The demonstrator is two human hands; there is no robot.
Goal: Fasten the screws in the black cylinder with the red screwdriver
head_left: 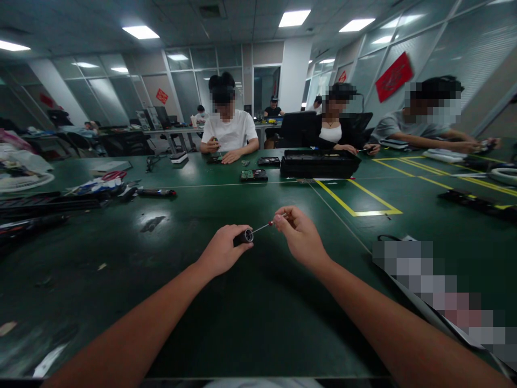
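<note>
My left hand (225,250) is wrapped round a short black cylinder (244,236) whose round, silver-rimmed end faces me. Pinched in the fingers of my right hand (301,234) is a thin screwdriver (263,227) with a metal shaft and a red part near my fingertips. Its shaft slants down to the left and reaches the cylinder's rim; whether the tip touches it I cannot tell. Most of the screwdriver's handle is hidden by my fingers. Both hands are above the green tabletop (258,323).
A black tray-like housing (319,164) and a circuit board (253,175) lie across the table. Tools and black parts (100,188) are piled at left, near a black cylindrical tool (156,193). Several people sit opposite. A blurred-out sheet (428,285) lies at right.
</note>
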